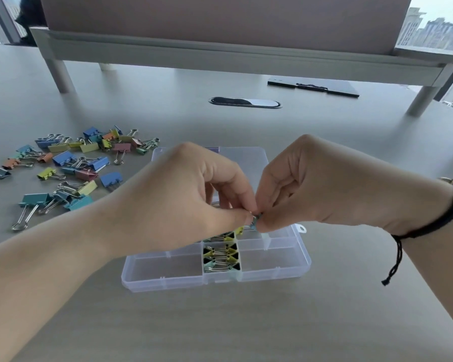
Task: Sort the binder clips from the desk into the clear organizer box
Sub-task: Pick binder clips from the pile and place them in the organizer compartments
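Left hand (191, 194) and right hand (306, 189): fingertips of both pinch one small blue-grey binder clip (254, 222), held just above the clear organizer box (285, 267).
Advice: fold the wire handles flat, then lower the clip level into a compartment.
Centre compartment: yellow and mint clips (221, 253), closely packed.
Loose clip pile (71, 163): on the desk (351, 142), left of the box; nothing stands between them.
Clipboard (314, 87): far side, under the riser.

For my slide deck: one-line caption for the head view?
Both hands pinch a small binder clip above the clear organizer box; loose clips wait on the desk.
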Action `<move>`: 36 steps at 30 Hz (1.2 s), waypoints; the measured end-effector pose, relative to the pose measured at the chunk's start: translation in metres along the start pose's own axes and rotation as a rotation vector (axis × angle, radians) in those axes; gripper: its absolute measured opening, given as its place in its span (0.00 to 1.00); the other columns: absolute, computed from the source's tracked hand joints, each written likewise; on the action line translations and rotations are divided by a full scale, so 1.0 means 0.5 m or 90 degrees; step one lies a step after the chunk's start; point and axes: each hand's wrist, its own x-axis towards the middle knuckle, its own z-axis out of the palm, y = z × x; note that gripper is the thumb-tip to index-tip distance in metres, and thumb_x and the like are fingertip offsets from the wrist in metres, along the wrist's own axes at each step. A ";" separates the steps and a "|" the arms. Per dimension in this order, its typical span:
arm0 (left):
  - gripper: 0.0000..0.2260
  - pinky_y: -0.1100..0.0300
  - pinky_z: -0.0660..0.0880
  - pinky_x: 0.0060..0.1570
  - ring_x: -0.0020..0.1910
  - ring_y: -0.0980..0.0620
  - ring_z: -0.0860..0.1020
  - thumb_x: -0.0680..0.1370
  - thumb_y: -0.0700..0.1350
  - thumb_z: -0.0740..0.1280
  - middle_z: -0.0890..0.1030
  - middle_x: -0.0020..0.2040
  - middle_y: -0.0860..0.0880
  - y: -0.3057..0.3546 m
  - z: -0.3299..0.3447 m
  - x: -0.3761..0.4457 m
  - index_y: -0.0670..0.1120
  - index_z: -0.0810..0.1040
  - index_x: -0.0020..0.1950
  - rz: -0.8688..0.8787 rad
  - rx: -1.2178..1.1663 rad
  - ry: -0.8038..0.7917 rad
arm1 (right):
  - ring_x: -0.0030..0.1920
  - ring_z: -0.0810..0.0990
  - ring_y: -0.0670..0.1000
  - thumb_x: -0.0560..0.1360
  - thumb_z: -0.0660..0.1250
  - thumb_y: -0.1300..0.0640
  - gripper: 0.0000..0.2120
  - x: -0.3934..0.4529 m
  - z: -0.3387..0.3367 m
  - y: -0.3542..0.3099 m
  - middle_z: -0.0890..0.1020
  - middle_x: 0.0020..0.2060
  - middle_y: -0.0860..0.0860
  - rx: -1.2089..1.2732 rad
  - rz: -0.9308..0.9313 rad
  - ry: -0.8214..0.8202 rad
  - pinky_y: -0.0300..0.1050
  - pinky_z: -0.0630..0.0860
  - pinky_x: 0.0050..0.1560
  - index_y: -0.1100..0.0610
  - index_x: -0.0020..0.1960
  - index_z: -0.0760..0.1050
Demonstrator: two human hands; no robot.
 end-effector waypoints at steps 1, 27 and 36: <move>0.05 0.63 0.75 0.34 0.35 0.54 0.78 0.67 0.48 0.77 0.82 0.36 0.61 0.000 0.001 -0.001 0.58 0.85 0.38 0.013 0.019 -0.008 | 0.36 0.84 0.54 0.64 0.79 0.56 0.05 0.000 0.004 -0.002 0.86 0.33 0.48 -0.014 -0.002 -0.003 0.54 0.82 0.45 0.49 0.37 0.85; 0.06 0.70 0.71 0.43 0.46 0.64 0.78 0.72 0.55 0.69 0.78 0.47 0.60 -0.010 0.019 -0.010 0.58 0.85 0.39 0.031 0.117 -0.096 | 0.25 0.71 0.45 0.64 0.78 0.55 0.07 0.011 0.034 0.003 0.82 0.30 0.50 -0.087 0.047 0.026 0.37 0.67 0.25 0.51 0.32 0.80; 0.16 0.72 0.65 0.40 0.54 0.67 0.69 0.71 0.68 0.57 0.75 0.50 0.63 -0.012 0.012 -0.009 0.69 0.82 0.48 0.083 0.247 -0.139 | 0.22 0.67 0.43 0.68 0.70 0.53 0.05 0.001 0.004 0.004 0.83 0.35 0.50 -0.109 0.004 -0.018 0.32 0.64 0.25 0.45 0.38 0.84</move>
